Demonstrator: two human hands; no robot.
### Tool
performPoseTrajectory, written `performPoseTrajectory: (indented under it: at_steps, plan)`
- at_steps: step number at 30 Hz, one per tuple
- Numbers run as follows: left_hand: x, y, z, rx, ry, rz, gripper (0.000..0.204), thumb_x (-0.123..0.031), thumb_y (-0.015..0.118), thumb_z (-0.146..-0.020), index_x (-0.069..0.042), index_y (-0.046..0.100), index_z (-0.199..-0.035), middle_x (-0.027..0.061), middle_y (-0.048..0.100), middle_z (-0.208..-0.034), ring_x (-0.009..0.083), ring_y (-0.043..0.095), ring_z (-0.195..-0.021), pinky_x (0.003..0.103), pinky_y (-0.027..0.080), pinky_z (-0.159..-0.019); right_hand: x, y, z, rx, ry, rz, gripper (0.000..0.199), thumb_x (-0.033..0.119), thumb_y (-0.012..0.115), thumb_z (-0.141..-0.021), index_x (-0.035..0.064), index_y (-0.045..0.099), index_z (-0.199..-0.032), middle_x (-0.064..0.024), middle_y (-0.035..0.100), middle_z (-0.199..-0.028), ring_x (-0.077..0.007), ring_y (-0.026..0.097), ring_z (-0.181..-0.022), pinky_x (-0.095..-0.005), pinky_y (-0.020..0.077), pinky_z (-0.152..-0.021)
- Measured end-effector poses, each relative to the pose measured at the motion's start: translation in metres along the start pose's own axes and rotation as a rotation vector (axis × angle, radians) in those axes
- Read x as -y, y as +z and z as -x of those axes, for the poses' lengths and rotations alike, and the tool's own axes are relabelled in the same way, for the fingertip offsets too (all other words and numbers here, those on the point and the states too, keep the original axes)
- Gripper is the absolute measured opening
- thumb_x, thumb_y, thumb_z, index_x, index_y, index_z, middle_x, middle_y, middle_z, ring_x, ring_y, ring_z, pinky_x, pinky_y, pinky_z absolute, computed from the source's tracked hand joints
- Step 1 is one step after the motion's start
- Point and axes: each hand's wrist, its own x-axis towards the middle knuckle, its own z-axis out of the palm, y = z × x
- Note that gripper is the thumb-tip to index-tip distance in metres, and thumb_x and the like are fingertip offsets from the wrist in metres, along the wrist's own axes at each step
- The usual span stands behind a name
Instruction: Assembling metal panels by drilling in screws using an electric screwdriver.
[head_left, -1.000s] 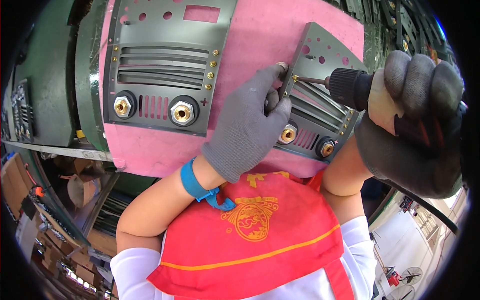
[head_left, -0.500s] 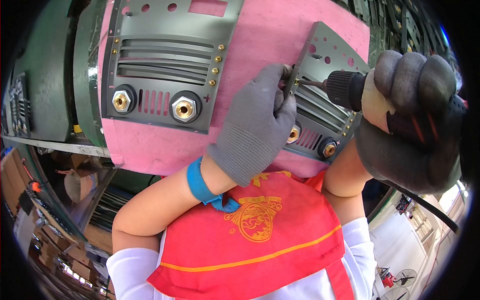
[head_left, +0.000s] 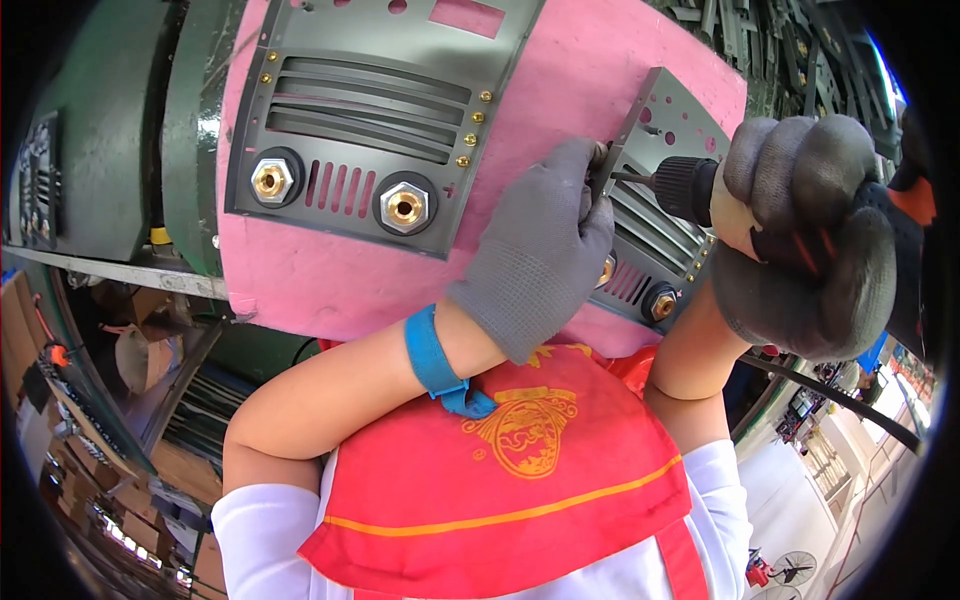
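Left hand [head_left: 540, 250] in a grey glove, fingers curled, pinching the near edge of the right panel [head_left: 660, 200], thumb side up by the driver bit; palm lies over the panel's lower left part and the pink pad [head_left: 340, 290] under it. Blue strap [head_left: 432, 352] round that wrist. Right hand [head_left: 800, 240] in a darker grey glove, closed tight round the driver [head_left: 690, 188], gripping its handle; black chuck points left, thin bit touching the panel edge just beside the left fingertips [head_left: 590, 165]. Exact bit contact point too small to tell. Right panel is grey metal, slotted, tilted, on the right side of the pad, with a brass socket [head_left: 660, 303] at its lower corner, another one half hidden behind the left hand. Left panel [head_left: 370, 110] lies flat on the pad, well apart from both hands: long slots, small brass screws down both sides, two brass sockets [head_left: 272, 180] in black collars along the lower edge. Black cable [head_left: 840, 400] runs below the right hand toward lower right. Person wears a red vest [head_left: 500, 490] over white sleeves. Green machine housing [head_left: 110, 130] left of the pad, shelf clutter below it.
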Motion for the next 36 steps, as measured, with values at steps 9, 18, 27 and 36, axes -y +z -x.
performPoseTrajectory:
  at_steps: [9, 18, 27, 36]
  plan:
    - [-0.039, -0.138, 0.027, -0.459, 0.345, -0.797, 0.03, -0.008, 0.06, -0.094, 0.003, 0.057, -0.122, 0.0073, 0.057, -0.087, 0.0126, 0.054, -0.073, 0.031, 0.047, -0.067, 0.024, -0.036, 0.01, 0.194, -0.116, -0.351, 0.033, 0.032, 0.08, -0.067, 0.0157, 0.053, -0.077, 0.0044, 0.055, -0.066, -0.0074, 0.052, -0.056, -0.0195, 0.0358, -0.046]
    - [0.024, -0.135, 0.038, -0.333, 0.264, -0.524, 0.037, -0.014, 0.057, -0.095, 0.0, 0.055, -0.129, 0.0242, 0.065, -0.096, 0.0375, 0.066, -0.086, 0.041, 0.052, -0.073, 0.015, 0.049, -0.036, 0.217, -0.014, -0.373, 0.026, 0.032, 0.058, -0.083, 0.0083, 0.048, -0.088, -0.0026, 0.045, -0.072, -0.0138, 0.038, -0.066, -0.0283, 0.0318, -0.062]
    - [0.028, -0.127, 0.035, -0.289, 0.229, -0.492, 0.046, -0.012, 0.06, -0.091, -0.003, 0.051, -0.135, 0.021, 0.06, -0.073, 0.0365, 0.061, -0.064, 0.043, 0.048, -0.057, -0.017, 0.077, -0.02, -0.219, -0.044, -0.086, 0.029, 0.033, 0.052, -0.088, 0.0046, 0.046, -0.081, -0.0043, 0.042, -0.067, -0.014, 0.037, -0.059, -0.0304, 0.0311, -0.06]
    - [0.034, -0.123, 0.034, -0.37, 0.25, -0.46, 0.04, -0.012, 0.06, -0.091, -0.002, 0.053, -0.13, 0.0182, 0.062, -0.071, 0.0342, 0.062, -0.061, 0.043, 0.047, -0.054, -0.012, 0.081, -0.03, -0.176, 0.038, -0.083, 0.033, 0.035, 0.05, -0.088, 0.0061, 0.042, -0.076, -0.0035, 0.037, -0.064, -0.0151, 0.033, -0.058, -0.0309, 0.0296, -0.059]
